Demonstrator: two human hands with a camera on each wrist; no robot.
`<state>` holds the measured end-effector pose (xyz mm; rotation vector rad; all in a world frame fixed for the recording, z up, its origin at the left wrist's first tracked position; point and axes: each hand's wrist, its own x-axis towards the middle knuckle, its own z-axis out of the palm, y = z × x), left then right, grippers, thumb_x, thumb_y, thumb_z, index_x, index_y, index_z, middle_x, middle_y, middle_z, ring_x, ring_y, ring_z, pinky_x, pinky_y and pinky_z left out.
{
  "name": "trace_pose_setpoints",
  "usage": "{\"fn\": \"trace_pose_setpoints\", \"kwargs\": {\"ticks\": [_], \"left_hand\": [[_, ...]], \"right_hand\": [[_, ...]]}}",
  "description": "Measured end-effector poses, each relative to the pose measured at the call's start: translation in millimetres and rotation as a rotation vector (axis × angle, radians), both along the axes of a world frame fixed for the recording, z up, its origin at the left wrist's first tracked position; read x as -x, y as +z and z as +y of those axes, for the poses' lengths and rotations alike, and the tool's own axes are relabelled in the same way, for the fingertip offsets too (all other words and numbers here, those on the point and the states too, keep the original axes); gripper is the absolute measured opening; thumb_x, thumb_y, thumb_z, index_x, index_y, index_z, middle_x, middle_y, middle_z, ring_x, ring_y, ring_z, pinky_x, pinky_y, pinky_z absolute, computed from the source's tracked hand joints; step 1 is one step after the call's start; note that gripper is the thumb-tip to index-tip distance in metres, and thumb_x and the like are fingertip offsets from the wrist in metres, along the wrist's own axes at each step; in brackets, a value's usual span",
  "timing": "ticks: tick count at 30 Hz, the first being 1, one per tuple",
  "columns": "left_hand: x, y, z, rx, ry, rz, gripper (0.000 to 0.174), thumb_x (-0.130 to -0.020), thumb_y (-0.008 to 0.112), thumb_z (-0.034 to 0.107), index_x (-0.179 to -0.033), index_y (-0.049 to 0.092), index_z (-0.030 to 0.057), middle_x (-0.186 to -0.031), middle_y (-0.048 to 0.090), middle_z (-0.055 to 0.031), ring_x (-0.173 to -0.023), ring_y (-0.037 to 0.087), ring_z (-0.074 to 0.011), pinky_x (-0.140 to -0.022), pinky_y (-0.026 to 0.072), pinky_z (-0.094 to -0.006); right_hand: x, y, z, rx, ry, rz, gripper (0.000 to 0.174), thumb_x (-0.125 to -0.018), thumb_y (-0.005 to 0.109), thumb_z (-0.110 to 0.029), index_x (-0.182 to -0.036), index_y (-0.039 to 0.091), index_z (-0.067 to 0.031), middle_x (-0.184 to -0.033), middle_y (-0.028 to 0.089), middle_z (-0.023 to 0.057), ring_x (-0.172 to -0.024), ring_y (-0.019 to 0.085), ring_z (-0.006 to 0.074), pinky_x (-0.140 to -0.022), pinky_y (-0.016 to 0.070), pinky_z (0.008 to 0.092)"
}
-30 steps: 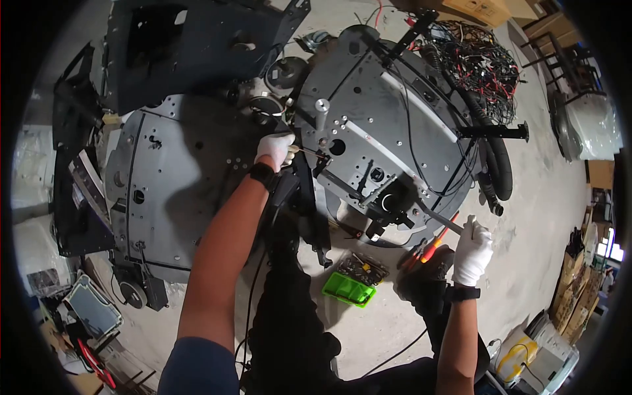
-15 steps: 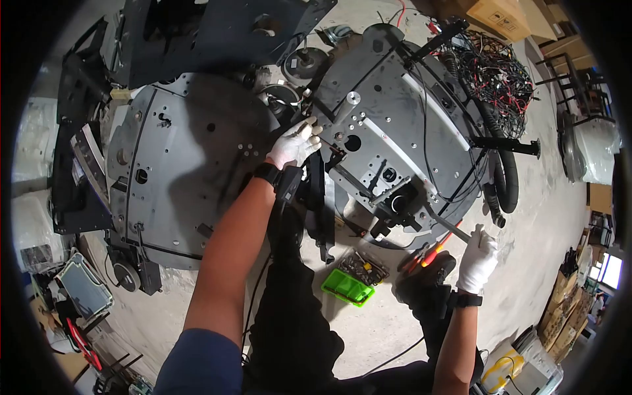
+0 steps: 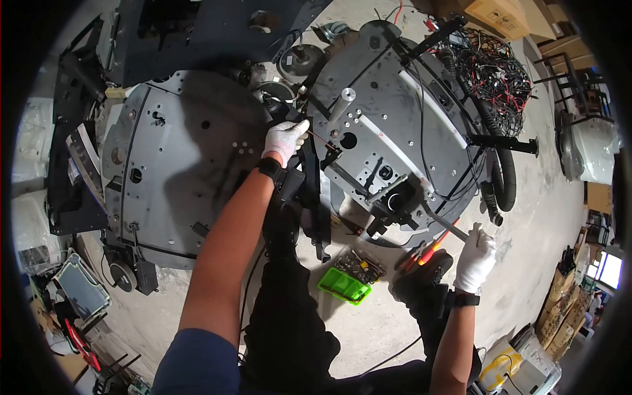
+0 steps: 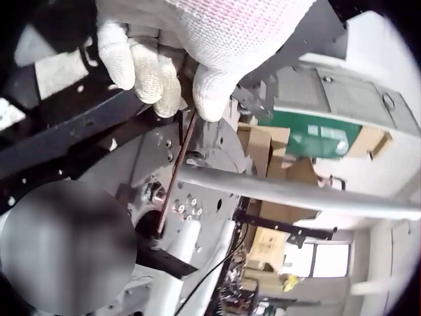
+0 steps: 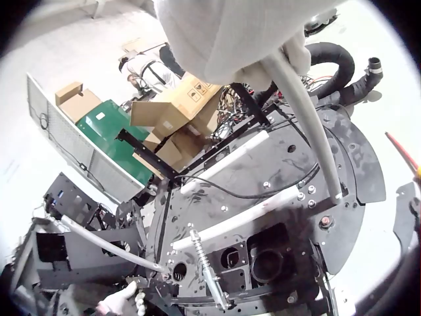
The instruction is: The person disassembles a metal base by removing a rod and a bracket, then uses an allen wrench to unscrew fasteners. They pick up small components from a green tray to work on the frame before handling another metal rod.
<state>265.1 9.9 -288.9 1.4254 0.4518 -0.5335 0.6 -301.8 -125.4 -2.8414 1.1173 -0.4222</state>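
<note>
My left hand [image 3: 285,141], in a white knit glove, pinches the end of a thin, dark reddish rod [image 4: 179,168] between thumb and fingers. The rod slants down to a small black bracket [image 3: 331,157] at the edge of the grey round-cornered plate [image 3: 395,105]. My gloved right hand [image 3: 476,260] grips the upper end of a grey metal post [image 5: 306,118], whose foot meets the same plate near its rim. A second post [image 3: 342,103] stands on the plate close to my left hand. A spring strut [image 5: 207,270] lies between the hands.
Another grey plate [image 3: 191,164] lies at the left. On the floor near my feet are a green tray [image 3: 344,288] with metal parts beside it and red-yellow handled pliers [image 3: 429,253]. A tangle of wires [image 3: 497,76] and a black hose [image 3: 505,174] lie at the right.
The left fingers spread off the rod half a second ago and now pinch it again. My right hand keeps its grip on the post. The head view has shifted slightly.
</note>
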Motion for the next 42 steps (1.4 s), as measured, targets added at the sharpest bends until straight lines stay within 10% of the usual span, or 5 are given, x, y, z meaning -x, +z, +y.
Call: {"fn": "trace_pose_setpoints", "kwargs": {"ticks": [6,15,22,33,42], "left_hand": [[-1.0,38.7,3.6,-0.464,-0.274,-0.071,0.025,-0.078,0.068,0.028,-0.083,0.067,0.0033,-0.067,0.061,0.0004,-0.056,0.053,-0.0067,-0.052,0.042,-0.0224],[-6.5,19.1,7.5,-0.141,-0.366,-0.072,0.031,-0.085,0.058,0.035,-0.098,0.064,0.0067,-0.074,0.063,-0.0006,-0.056,0.051,-0.0055,-0.05,0.0425,-0.0208],[-12.0,14.5,24.9,0.43,-0.504,0.146,0.041,-0.094,0.041,0.03,-0.128,0.04,0.007,-0.111,0.053,-0.0081,-0.101,0.052,-0.0198,-0.092,0.0408,-0.0349],[-9.7,-0.8,17.1,0.138,-0.322,0.077,0.037,-0.086,0.055,0.04,-0.098,0.059,0.0047,-0.081,0.058,-0.0022,-0.07,0.056,-0.0104,-0.069,0.0494,-0.0256],[-13.2,25.3,-2.7,0.011,-0.236,0.092,0.036,-0.082,0.061,0.039,-0.078,0.06,0.0027,-0.061,0.053,-0.0006,-0.046,0.046,-0.0077,-0.04,0.0365,-0.0216]], "right_hand": [[0.3,0.8,2.2,-0.029,0.008,-0.062,0.021,-0.085,0.057,-0.021,-0.075,0.063,-0.0046,-0.065,0.056,0.0142,-0.055,0.057,0.0276,-0.051,0.0429,0.034],[2.3,5.1,0.1,-0.021,0.04,0.043,0.014,-0.084,0.057,-0.016,-0.077,0.063,-0.0043,-0.067,0.057,0.0138,-0.06,0.057,0.0276,-0.054,0.0436,0.0339],[-0.5,5.7,-0.1,-0.093,0.019,-0.027,0.016,-0.083,0.057,-0.013,-0.074,0.062,-0.0008,-0.064,0.056,0.0148,-0.057,0.056,0.0284,-0.052,0.0423,0.0338],[-11.2,21.9,40.7,0.267,0.4,-0.045,0.031,-0.077,0.063,-0.009,-0.107,0.06,-0.0071,-0.093,0.062,0.0099,-0.076,0.06,0.0215,-0.064,0.0486,0.0332],[-50.4,-77.4,88.6,-0.331,0.488,0.186,0.051,-0.083,0.056,-0.024,-0.128,0.039,-0.0067,-0.059,0.055,0.0141,-0.054,0.058,0.0284,-0.049,0.0465,0.0386]]}}
